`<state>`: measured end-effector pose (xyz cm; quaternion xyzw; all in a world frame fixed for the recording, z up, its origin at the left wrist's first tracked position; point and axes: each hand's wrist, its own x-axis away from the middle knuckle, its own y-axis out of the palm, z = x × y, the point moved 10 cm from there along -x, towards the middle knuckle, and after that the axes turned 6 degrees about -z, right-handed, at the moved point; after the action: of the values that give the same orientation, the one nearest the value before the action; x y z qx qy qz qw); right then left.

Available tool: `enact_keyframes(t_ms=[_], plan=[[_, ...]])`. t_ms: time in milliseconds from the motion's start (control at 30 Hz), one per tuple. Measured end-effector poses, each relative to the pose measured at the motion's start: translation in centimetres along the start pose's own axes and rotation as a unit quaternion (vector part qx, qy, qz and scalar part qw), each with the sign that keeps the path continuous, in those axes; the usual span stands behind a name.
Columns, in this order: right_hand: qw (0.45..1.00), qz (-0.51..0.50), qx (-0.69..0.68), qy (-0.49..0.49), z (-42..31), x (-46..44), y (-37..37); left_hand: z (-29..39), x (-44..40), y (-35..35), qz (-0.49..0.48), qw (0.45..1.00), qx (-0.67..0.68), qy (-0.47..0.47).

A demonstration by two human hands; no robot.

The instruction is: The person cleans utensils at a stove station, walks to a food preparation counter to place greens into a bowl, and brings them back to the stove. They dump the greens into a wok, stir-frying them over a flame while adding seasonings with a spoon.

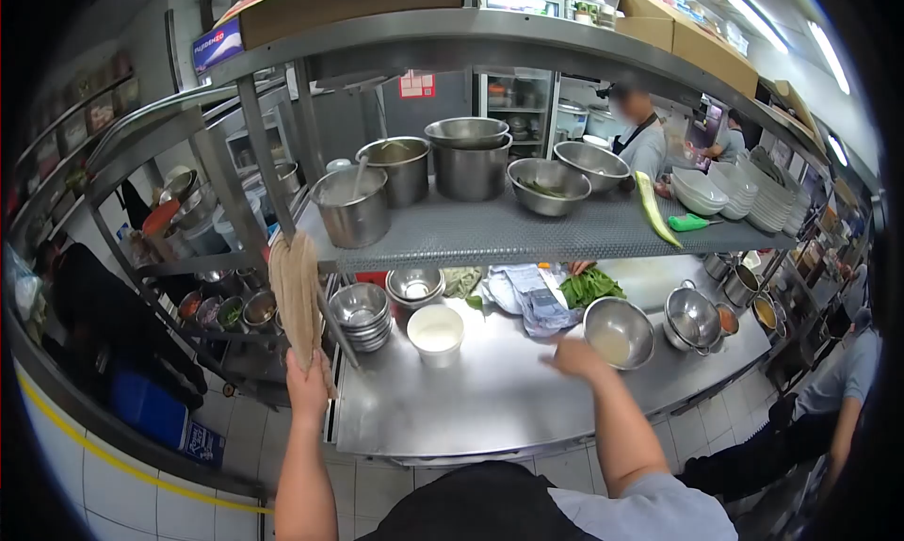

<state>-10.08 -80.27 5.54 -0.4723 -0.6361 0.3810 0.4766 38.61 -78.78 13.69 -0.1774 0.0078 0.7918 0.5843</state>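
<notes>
My left hand [308, 383] is closed on the lower end of a long beige cloth [298, 291], which hangs beside the shelf's metal post. Over the steel table [452, 400], my right hand [576, 357] is held palm down with a finger stretched to the left, and I see nothing in it. Just right of that hand sits a steel bowl [619, 334] with pale liquid. A white tub [436, 334] of white contents stands between my hands. Behind them are a crumpled blue-and-white cloth [529, 296] and green leaves [591, 287].
Stacked steel bowls [361, 317] and a colander [692, 317] stand on the table. The overhead shelf [443, 244] carries pots [350, 207], white bowls [699, 193] and a green-handled peeler [692, 222]. Another person's fingers [582, 267] touch the leaves. A co-worker [838, 390] is at right.
</notes>
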Motion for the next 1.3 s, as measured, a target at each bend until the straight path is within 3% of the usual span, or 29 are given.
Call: enact_keyframes(t_ms=[67, 100, 133, 200, 233, 300, 333, 367, 433, 467, 533, 633, 833, 900, 1300], plan=[[0.992, -0.105, 0.002, 0.077, 1.7, -0.1, 7.0, -1.9, -0.4, 0.0, 0.027, 0.998, -0.032, 0.04], [0.994, -0.091, 0.023, 0.055, 0.8, 0.1, 8.6, -2.3, -0.4, -0.3, 0.055, 0.993, -0.066, 0.077], [0.996, -0.078, 0.042, 0.032, 0.2, 0.5, 10.3, -4.5, -0.4, -0.1, 0.033, 0.999, -0.017, -0.01], [0.994, 0.03, 0.047, -0.09, -0.9, 0.7, 14.2, -3.5, 0.4, 0.3, 0.055, 0.997, -0.045, 0.012], [0.994, 0.029, 0.042, -0.093, -1.0, 0.9, 15.5, -3.1, 0.9, 0.7, 0.073, 0.995, -0.065, 0.033], [0.976, 0.156, 0.098, -0.115, -2.5, 2.3, 14.8, -4.0, 1.6, 1.7, 0.099, 0.989, -0.085, 0.065], [0.975, 0.171, 0.071, -0.123, -2.3, 2.6, 14.7, -4.5, 2.2, 2.0, 0.118, 0.983, -0.102, 0.097], [0.98, 0.162, 0.052, -0.105, -1.9, 2.4, 15.1, -6.5, 2.5, 2.4, 0.093, 0.985, -0.114, 0.094], [0.979, 0.163, 0.026, -0.12, -1.8, 2.4, 14.5, -14.5, 3.7, 3.4, -0.026, 0.965, -0.242, -0.099], [0.982, 0.151, 0.011, -0.11, -1.7, 2.5, 13.9, -16.4, 5.3, 3.8, -0.05, 0.962, -0.249, -0.1], [0.984, 0.148, 0.018, -0.097, -1.5, 2.7, 14.2, -17.2, 7.5, 6.9, -0.116, 0.862, -0.492, 0.034], [0.986, 0.138, 0.023, -0.092, -1.5, 2.3, 14.1, -17.9, 9.5, 8.7, -0.139, 0.827, -0.537, 0.095], [0.977, 0.178, 0.026, -0.117, -2.1, 3.6, 14.7, -18.1, 7.6, 8.3, -0.216, 0.832, -0.503, 0.089], [0.984, 0.139, 0.004, -0.115, -1.8, 3.2, 15.2, -18.4, 7.4, 8.0, -0.203, 0.851, -0.477, 0.078], [0.983, 0.142, 0.021, -0.115, -2.5, 2.7, 15.2, -19.3, 6.8, 7.1, -0.214, 0.858, -0.466, 0.042]])
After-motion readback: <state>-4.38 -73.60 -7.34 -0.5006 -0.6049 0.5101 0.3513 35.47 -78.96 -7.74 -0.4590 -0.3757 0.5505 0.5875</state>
